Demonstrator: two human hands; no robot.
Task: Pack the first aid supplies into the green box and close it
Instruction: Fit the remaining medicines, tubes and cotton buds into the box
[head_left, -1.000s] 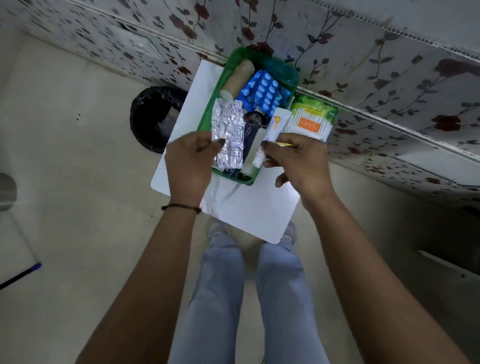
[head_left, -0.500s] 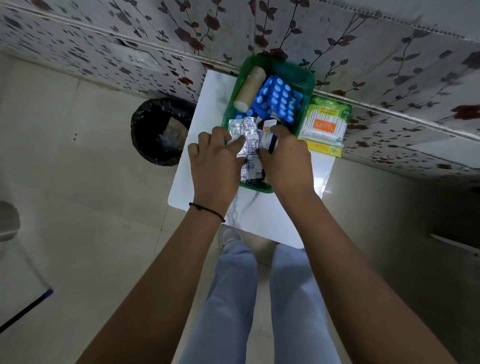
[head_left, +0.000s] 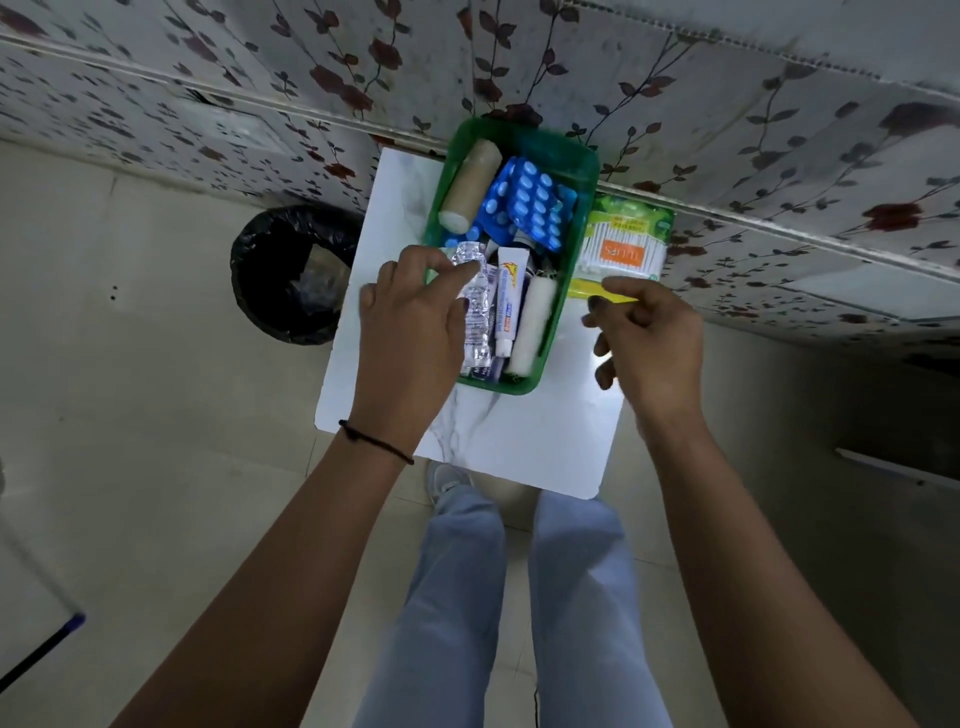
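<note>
Head view now shows the two hands parted, where half a second ago they were pressed close together over the near end of the green box (head_left: 574, 161). That box sits in the upper centre of the frame on a white table (head_left: 519, 436), lid not in view, so it is not yet closed. The silver foil strip (head_left: 475, 317) and the white tube (head_left: 508, 301), both held up above the box a second ago, now lie inside it side by side, next to a white bandage roll (head_left: 530, 325). Further up in the box are the blue pill strips (head_left: 527, 205) and a tan bandage roll (head_left: 470, 184).

The left hand (head_left: 410, 332) rests over the box's left rim, fingers loosely spread, its forefinger tip touching the top of the foil strip as if tucking it down; it pinches nothing. The right hand (head_left: 649, 343) has swung out to the right of the box, fingers curled but empty, just below the cotton swab pack (head_left: 626, 241), which lies outside the box against its right wall, on top of something yellow (head_left: 597, 291).

By my reading those two items are packed, and the swab pack is the likely next pick before any closing
</note>
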